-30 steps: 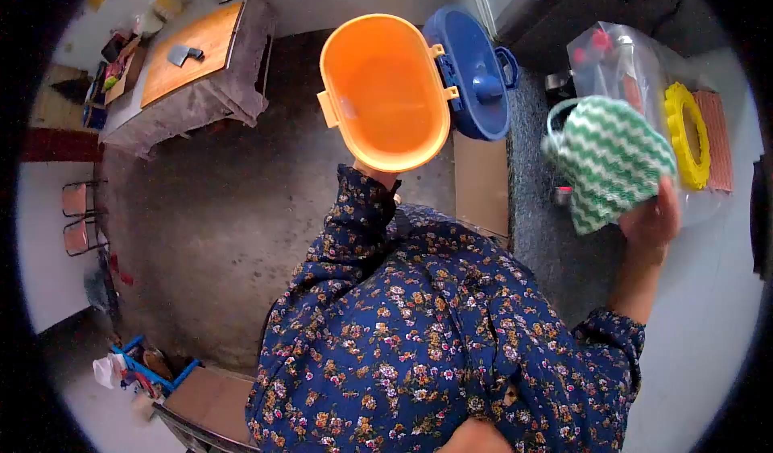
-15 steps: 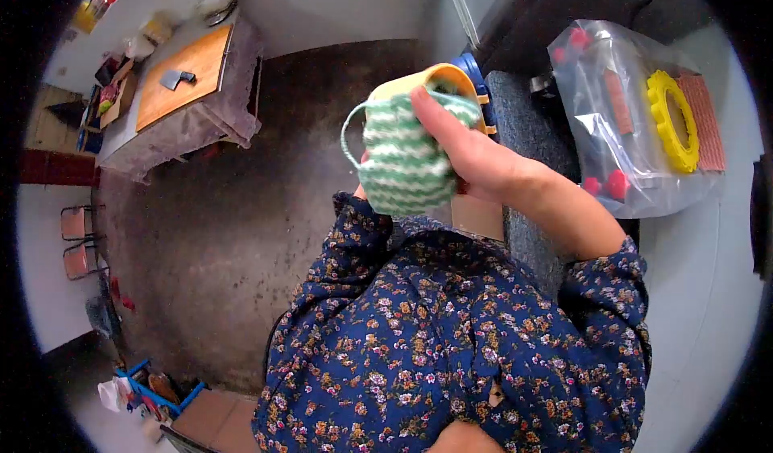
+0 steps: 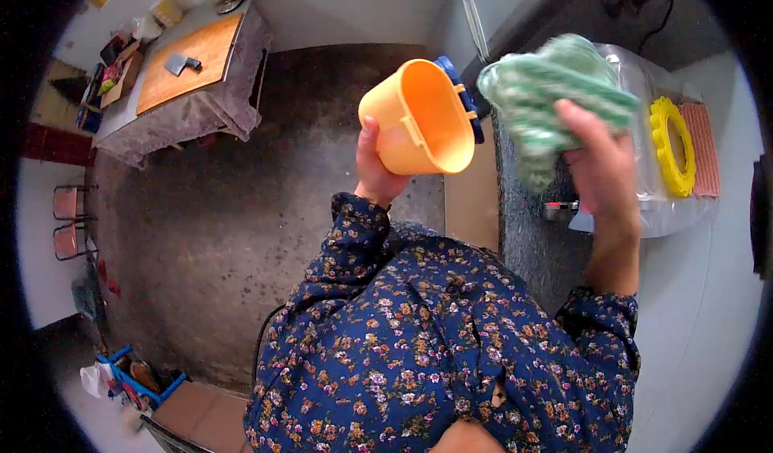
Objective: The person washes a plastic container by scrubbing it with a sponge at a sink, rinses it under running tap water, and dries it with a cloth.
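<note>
My left hand (image 3: 377, 167) is wrapped around a yellow-orange plastic container (image 3: 386, 115), tilted so its open mouth faces up and to the right. Behind its far rim shows a blue plastic part (image 3: 460, 82); whether it is joined to the container I cannot tell. Off to the right, my right hand (image 3: 600, 159) grips a crumpled green and white striped cloth (image 3: 555, 91), slightly blurred. The cloth hangs apart from the container, above the dark speckled counter edge (image 3: 539, 252).
On the right, a clear plastic bag (image 3: 656, 211) lies by a yellow scalloped ring (image 3: 672, 147) and a pink ribbed piece (image 3: 700, 151). Far left stands a table with a wooden board (image 3: 189, 58) and a cleaver (image 3: 181, 64). A blue-framed rack (image 3: 141, 380) sits lower left.
My right hand has carried the cloth away from the container, up and to the right over the plastic bag. The container, previously covered by the cloth, now shows its inside.
</note>
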Demonstrator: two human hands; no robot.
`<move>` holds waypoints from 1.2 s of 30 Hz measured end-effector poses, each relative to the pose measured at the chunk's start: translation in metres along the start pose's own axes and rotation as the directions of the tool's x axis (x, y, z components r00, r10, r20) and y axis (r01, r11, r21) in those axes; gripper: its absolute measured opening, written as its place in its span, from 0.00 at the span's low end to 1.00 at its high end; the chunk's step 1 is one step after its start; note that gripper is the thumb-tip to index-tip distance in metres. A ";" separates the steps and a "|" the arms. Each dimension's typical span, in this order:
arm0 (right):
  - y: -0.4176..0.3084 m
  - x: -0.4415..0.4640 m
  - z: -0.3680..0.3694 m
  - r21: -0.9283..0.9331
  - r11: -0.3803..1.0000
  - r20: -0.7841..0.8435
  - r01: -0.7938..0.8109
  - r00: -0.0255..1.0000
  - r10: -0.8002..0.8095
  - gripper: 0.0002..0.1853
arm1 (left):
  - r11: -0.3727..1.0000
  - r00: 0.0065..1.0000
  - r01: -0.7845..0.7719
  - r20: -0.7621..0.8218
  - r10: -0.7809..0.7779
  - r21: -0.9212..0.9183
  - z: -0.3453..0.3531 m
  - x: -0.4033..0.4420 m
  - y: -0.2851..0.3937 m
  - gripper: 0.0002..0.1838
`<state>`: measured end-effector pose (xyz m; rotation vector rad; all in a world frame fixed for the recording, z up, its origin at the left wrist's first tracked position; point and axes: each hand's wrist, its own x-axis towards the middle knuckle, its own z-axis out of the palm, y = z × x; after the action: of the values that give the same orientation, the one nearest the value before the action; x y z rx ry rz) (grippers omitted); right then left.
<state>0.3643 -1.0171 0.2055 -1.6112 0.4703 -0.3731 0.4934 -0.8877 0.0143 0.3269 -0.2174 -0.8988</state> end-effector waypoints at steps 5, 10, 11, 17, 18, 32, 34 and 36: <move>0.034 0.007 0.050 0.196 0.901 0.411 -0.387 0.867 0.283 0.48 | 0.958 0.985 0.058 0.142 -0.101 0.281 0.015 -0.005 -0.007 0.37; 0.066 0.017 0.051 0.531 0.743 0.411 -0.408 0.890 0.196 0.34 | 0.968 0.985 0.121 0.097 -0.145 0.218 0.008 -0.003 -0.006 0.34; 0.066 0.016 0.052 0.464 0.787 0.429 -0.407 0.880 0.202 0.34 | 0.976 0.985 0.124 0.101 -0.143 0.180 0.006 -0.004 -0.005 0.34; 0.055 0.030 0.048 -0.284 0.958 0.701 -0.046 0.672 0.240 0.28 | 0.989 0.986 0.134 0.090 -0.140 0.060 0.001 -0.006 -0.002 0.34; 0.052 0.026 0.048 -0.328 0.939 0.743 0.106 0.643 0.187 0.33 | 0.983 0.979 0.166 0.109 -0.173 0.074 0.001 -0.007 -0.003 0.35; 0.023 0.018 -0.005 -0.555 -0.042 0.832 0.831 0.554 -0.027 0.46 | 0.925 0.924 0.377 0.089 -0.372 -0.053 0.031 -0.008 -0.022 0.34; 0.027 0.012 -0.005 -0.602 -0.089 0.798 0.794 0.602 -0.028 0.47 | 0.937 0.933 0.349 0.103 -0.346 -0.009 0.033 -0.006 -0.015 0.35; 0.031 0.006 0.003 -0.615 -0.151 0.788 0.774 0.605 -0.110 0.43 | 0.952 0.949 0.304 0.075 -0.306 0.034 0.036 -0.006 -0.013 0.36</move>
<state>0.3682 -1.0192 0.1746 -3.2540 -0.6325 -0.0788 0.4683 -0.8975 0.0427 0.3509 -0.2546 -1.2176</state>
